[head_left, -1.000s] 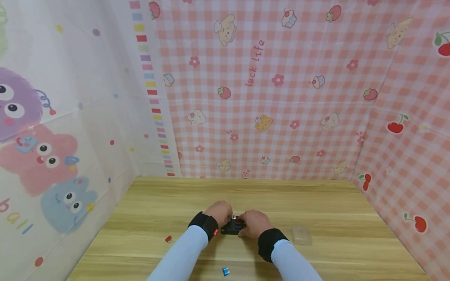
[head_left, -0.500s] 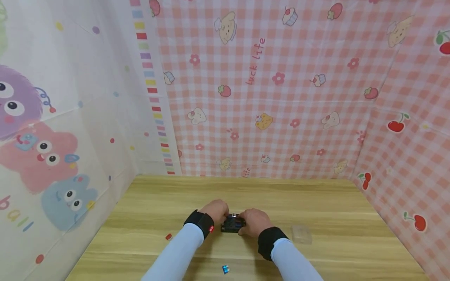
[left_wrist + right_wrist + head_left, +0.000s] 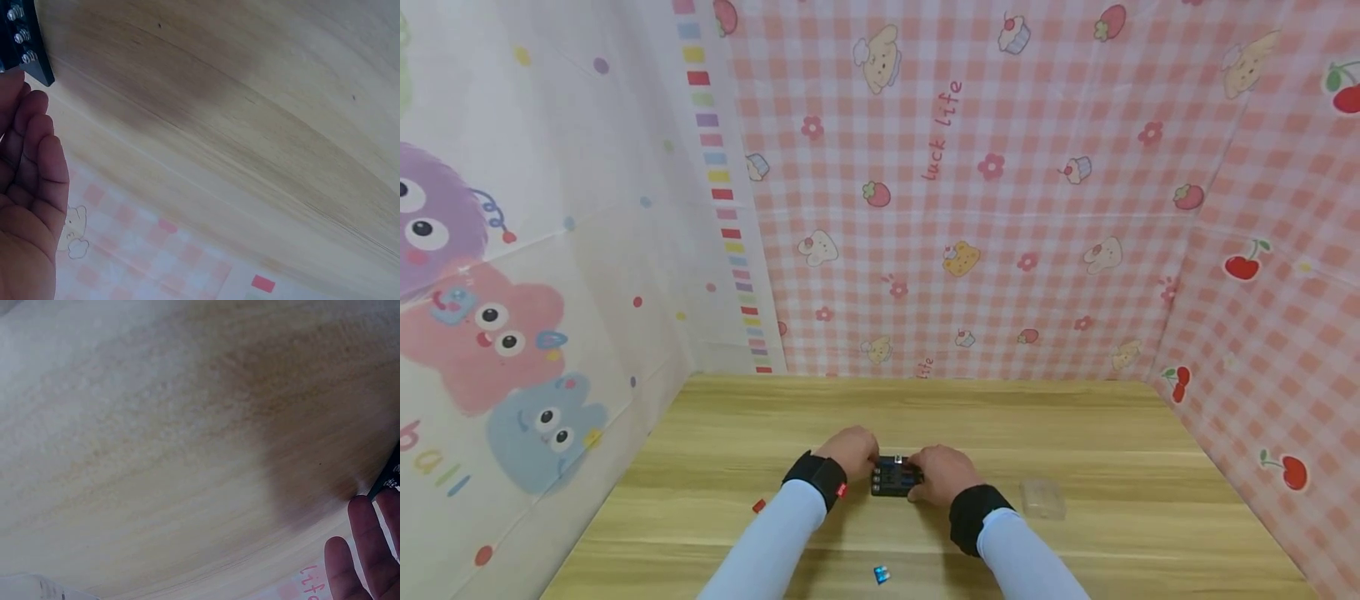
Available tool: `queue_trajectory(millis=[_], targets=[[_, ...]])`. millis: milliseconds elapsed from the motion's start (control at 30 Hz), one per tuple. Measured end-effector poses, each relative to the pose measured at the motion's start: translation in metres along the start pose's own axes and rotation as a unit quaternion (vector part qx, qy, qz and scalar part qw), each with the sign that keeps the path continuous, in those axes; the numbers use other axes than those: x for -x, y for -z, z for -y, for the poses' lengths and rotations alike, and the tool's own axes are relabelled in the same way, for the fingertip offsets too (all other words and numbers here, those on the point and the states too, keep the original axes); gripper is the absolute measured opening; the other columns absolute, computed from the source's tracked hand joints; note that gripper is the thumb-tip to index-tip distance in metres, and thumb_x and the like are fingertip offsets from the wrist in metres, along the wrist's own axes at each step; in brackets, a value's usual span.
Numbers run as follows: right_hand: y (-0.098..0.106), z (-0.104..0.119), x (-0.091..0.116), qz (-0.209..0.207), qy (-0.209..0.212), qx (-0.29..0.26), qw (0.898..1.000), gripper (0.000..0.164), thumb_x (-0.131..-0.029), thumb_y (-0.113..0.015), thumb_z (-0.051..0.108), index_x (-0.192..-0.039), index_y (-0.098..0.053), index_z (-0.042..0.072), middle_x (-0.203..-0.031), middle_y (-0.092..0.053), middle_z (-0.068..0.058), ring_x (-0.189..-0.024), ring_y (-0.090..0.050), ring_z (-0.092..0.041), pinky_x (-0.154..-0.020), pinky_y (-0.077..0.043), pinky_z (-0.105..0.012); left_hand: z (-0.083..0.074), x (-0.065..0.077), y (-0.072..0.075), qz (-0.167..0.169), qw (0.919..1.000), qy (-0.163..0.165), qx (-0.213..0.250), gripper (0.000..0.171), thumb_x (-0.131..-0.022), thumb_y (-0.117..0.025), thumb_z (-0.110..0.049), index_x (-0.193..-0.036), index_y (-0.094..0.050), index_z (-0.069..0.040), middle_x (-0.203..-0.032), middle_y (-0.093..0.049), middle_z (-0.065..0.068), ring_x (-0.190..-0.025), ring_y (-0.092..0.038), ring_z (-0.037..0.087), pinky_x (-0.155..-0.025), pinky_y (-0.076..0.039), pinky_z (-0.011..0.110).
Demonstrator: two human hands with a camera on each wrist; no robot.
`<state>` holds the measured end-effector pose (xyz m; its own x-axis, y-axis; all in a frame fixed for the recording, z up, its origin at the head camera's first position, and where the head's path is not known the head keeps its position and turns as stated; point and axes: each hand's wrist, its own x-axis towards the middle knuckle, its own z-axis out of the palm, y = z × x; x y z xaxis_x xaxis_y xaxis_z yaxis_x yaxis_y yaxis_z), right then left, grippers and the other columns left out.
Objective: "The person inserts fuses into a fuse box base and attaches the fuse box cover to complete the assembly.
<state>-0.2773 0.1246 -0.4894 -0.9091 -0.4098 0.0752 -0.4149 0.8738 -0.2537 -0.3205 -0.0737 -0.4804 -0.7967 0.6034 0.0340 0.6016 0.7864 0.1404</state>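
A black fuse box [image 3: 891, 479] with a row of screw terminals along its left side lies on the table in the head view. My right hand [image 3: 947, 475] grips its right side, thumb at the near corner and fingers at the far one. Beside the far left corner is my left hand [image 3: 852, 451], fingers loosely bent; in the left wrist view its fingertips [image 3: 39, 100] lie close to the box's corner, and whether they touch is unclear. Small coloured pieces show inside the box, partly behind the right hand. A red blade fuse [image 3: 759, 506] and a blue blade fuse [image 3: 882, 575] lie apart.
A clear plastic cover [image 3: 1042, 500] lies on the wooden table [image 3: 1120, 450] to the right of my right hand. Patterned cloth [image 3: 970, 208] hangs behind the table and along both sides.
My left hand has drawn back leftward from over the fuse box to its left edge, uncovering the screw terminals. The right hand has kept its grip, and the box has stayed in place.
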Motion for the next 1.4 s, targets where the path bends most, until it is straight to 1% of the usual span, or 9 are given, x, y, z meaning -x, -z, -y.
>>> queue_trajectory(millis=[133, 367, 533, 733, 900, 1100, 1233, 1333, 1400], targets=[[-0.001, 0.000, 0.000, 0.003, -0.001, 0.006, 1.000, 0.041, -0.075, -0.088, 0.028, -0.108, -0.073, 0.010, -0.094, -0.070, -0.002, -0.084, -0.062, -0.016, -0.080, -0.050, -0.037, 0.003, 0.000, 0.001, -0.007, 0.9999, 0.008, 0.000, 0.005, -0.083, -0.074, -0.007, -0.084, -0.078, -0.010, -0.082, -0.070, -0.003, -0.079, -0.062, 0.014, -0.079, -0.052, 0.032], [-0.003, 0.000, 0.001, 0.009, 0.004, 0.021, 1.000, 0.042, -0.076, -0.087, 0.029, -0.110, -0.072, 0.009, -0.091, -0.067, -0.001, -0.081, -0.060, -0.015, -0.079, -0.051, -0.037, 0.007, 0.001, 0.004, 0.001, 0.9996, 0.027, -0.003, 0.008, -0.082, -0.075, -0.010, -0.090, -0.078, -0.010, -0.087, -0.071, -0.001, -0.081, -0.063, 0.014, -0.079, -0.052, 0.033], [-0.004, -0.001, 0.000, 0.015, 0.006, 0.032, 0.999, 0.042, -0.078, -0.086, 0.030, -0.111, -0.070, 0.009, -0.091, -0.065, 0.000, -0.082, -0.060, -0.015, -0.081, -0.051, -0.038, 0.011, 0.004, 0.004, -0.009, 0.9996, 0.023, -0.009, 0.009, -0.083, -0.076, -0.013, -0.091, -0.078, -0.010, -0.091, -0.073, -0.001, -0.086, -0.066, 0.016, -0.080, -0.053, 0.034], [-0.007, -0.001, -0.001, 0.018, 0.004, 0.037, 0.999, 0.051, -0.079, -0.084, 0.031, -0.121, -0.066, 0.008, -0.099, -0.067, -0.003, -0.088, -0.062, -0.018, -0.085, -0.051, -0.039, 0.019, 0.010, 0.007, -0.024, 0.9993, 0.022, -0.016, 0.009, -0.083, -0.076, -0.011, -0.091, -0.078, -0.009, -0.092, -0.074, 0.002, -0.088, -0.067, 0.020, -0.081, -0.053, 0.036], [-0.008, -0.002, -0.001, 0.007, 0.011, 0.048, 0.999, 0.051, -0.078, -0.084, 0.030, -0.120, -0.066, 0.007, -0.097, -0.065, -0.003, -0.085, -0.061, -0.017, -0.083, -0.051, -0.038, 0.026, 0.012, 0.012, -0.022, 0.9988, 0.044, 0.005, 0.011, -0.085, -0.075, -0.011, -0.095, -0.078, -0.008, -0.095, -0.074, 0.004, -0.092, -0.067, 0.022, -0.085, -0.053, 0.039], [-0.007, -0.001, -0.001, 0.012, 0.009, 0.050, 0.999, 0.052, -0.076, -0.083, 0.029, -0.120, -0.067, 0.006, -0.097, -0.063, -0.004, -0.084, -0.060, -0.017, -0.082, -0.051, -0.038, 0.036, 0.018, 0.015, -0.025, 0.9972, 0.068, 0.020, 0.012, -0.086, -0.074, -0.014, -0.097, -0.077, -0.008, -0.098, -0.073, 0.004, -0.095, -0.066, 0.024, -0.087, -0.051, 0.041], [-0.004, -0.002, 0.000, 0.014, 0.001, 0.042, 0.999, 0.056, -0.075, -0.084, 0.033, -0.122, -0.066, 0.007, -0.101, -0.064, -0.005, -0.086, -0.060, -0.018, -0.083, -0.051, -0.039, 0.042, 0.021, 0.019, -0.027, 0.9961, 0.079, 0.027, 0.013, -0.086, -0.074, -0.013, -0.097, -0.077, -0.007, -0.098, -0.073, 0.005, -0.096, -0.067, 0.025, -0.088, -0.051, 0.042], [-0.003, -0.004, 0.000, 0.011, -0.008, 0.045, 0.999, 0.060, -0.074, -0.084, 0.038, -0.122, -0.067, 0.007, -0.105, -0.065, -0.006, -0.088, -0.061, -0.019, -0.083, -0.051, -0.040, 0.047, 0.025, 0.024, -0.019, 0.9954, 0.090, 0.026, 0.015, -0.087, -0.074, -0.015, -0.099, -0.077, -0.007, -0.099, -0.073, 0.006, -0.095, -0.067, 0.025, -0.088, -0.051, 0.042], [-0.001, -0.006, 0.001, 0.007, -0.012, 0.048, 0.999, 0.061, -0.072, -0.085, 0.041, -0.119, -0.068, 0.007, -0.103, -0.065, -0.006, -0.086, -0.061, -0.019, -0.081, -0.052, -0.039, 0.050, 0.028, 0.029, -0.013, 0.9946, 0.099, 0.028, 0.016, -0.088, -0.074, -0.016, -0.100, -0.077, -0.006, -0.099, -0.073, 0.006, -0.095, -0.067, 0.025, -0.088, -0.051, 0.043]])
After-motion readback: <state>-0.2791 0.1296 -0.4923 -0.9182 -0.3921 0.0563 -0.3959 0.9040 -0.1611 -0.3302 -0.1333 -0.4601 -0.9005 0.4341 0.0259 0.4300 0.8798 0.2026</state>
